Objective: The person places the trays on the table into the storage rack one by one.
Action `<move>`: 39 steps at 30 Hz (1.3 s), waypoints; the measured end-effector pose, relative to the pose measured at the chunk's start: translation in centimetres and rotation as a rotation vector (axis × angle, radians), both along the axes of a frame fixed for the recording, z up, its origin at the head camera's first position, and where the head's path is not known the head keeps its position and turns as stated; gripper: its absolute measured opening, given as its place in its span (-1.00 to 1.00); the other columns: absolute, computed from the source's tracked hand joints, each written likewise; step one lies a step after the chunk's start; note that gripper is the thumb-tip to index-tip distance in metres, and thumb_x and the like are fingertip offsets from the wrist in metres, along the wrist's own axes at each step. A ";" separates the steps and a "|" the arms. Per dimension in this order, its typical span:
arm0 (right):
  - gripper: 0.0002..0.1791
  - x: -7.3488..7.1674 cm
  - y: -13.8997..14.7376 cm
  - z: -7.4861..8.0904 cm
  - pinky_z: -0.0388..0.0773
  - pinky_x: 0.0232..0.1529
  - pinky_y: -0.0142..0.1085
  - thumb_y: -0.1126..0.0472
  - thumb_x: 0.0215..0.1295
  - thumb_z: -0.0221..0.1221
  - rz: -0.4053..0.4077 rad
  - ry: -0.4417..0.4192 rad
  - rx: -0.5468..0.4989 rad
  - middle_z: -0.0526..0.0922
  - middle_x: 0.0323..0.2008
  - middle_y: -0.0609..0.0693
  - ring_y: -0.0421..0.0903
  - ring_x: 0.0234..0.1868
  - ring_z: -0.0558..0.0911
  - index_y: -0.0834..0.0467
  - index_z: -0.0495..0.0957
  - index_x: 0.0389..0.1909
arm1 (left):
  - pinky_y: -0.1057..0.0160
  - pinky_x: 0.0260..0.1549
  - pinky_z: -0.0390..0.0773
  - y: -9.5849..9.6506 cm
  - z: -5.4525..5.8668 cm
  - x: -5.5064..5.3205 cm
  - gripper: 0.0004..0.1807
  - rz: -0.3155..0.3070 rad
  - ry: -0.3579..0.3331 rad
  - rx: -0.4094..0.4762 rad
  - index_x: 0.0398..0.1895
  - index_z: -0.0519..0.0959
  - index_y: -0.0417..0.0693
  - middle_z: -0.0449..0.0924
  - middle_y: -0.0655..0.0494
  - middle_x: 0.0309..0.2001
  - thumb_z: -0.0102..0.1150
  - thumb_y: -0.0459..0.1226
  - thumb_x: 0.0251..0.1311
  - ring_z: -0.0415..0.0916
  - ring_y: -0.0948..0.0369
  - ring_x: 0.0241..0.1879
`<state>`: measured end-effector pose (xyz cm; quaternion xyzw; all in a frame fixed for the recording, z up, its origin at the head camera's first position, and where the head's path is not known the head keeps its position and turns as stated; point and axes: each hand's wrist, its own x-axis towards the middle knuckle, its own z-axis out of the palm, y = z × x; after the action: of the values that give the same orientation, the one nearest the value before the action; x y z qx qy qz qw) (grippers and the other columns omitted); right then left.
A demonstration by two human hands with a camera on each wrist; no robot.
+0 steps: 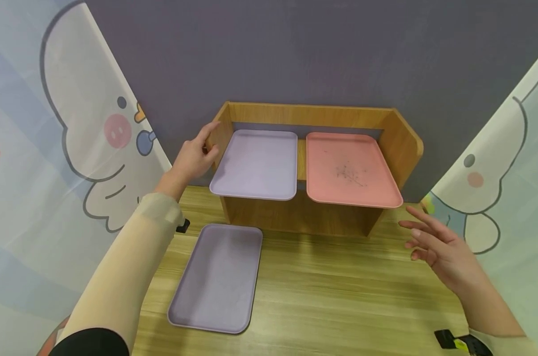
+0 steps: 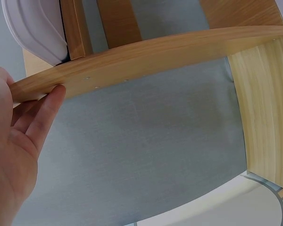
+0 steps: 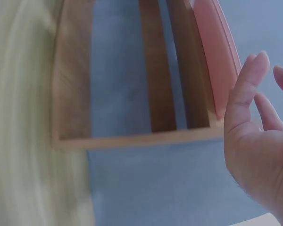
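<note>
My left hand is at the left side panel of a small wooden shelf, gripping its edge. In the left wrist view its fingers lie on the panel's outer face, with the thumb at the panel's end. On top of the shelf lie a lavender tray at left and a pink tray with dark specks at right. Both overhang the front. My right hand hovers in the air right of the shelf, fingers loosely bent and holding nothing, apart from the pink tray.
Another purple tray lies on the wood-grain table in front of the shelf's left half. A dark grey wall stands behind. Cartoon-printed curtains hang at both sides.
</note>
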<state>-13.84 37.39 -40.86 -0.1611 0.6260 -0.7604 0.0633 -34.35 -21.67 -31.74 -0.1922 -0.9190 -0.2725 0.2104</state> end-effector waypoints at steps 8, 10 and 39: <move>-0.37 2.0 -4.5 -3.1 0.74 -0.19 -0.25 0.40 0.73 -0.05 -0.013 -0.042 0.210 0.64 0.25 -0.19 -0.15 -0.07 0.75 -0.04 0.32 0.70 | 0.03 -0.33 0.59 0.0 0.2 0.0 -0.29 0.007 -0.013 0.005 0.74 0.22 0.26 0.73 -0.34 -0.17 0.08 -0.21 0.58 0.59 -0.06 -0.39; -0.39 2.1 -5.9 -4.1 0.75 -0.15 -0.20 0.35 0.72 0.02 -0.013 -0.065 0.285 0.64 0.23 -0.20 -0.12 -0.06 0.75 -0.05 0.36 0.68 | 0.01 -0.33 0.60 0.1 0.2 0.1 -0.29 0.007 -0.016 0.007 0.74 0.22 0.25 0.73 -0.36 -0.16 0.08 -0.22 0.59 0.60 -0.08 -0.38; -0.37 0.3 -29.0 -17.0 0.65 -0.48 -0.36 0.23 0.53 0.35 0.370 -0.232 0.331 0.65 -0.05 0.03 -0.13 -0.31 0.70 0.13 0.50 0.57 | 0.08 -0.38 0.52 0.1 0.3 0.3 -0.30 0.015 -0.020 -0.004 0.73 0.22 0.27 0.66 -0.25 -0.33 0.07 -0.21 0.59 0.55 -0.05 -0.42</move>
<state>-13.52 8.41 -57.85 -0.1719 0.6904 -0.6365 0.2979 -34.02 -21.52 -31.43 -0.1829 -0.9231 -0.2708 0.2026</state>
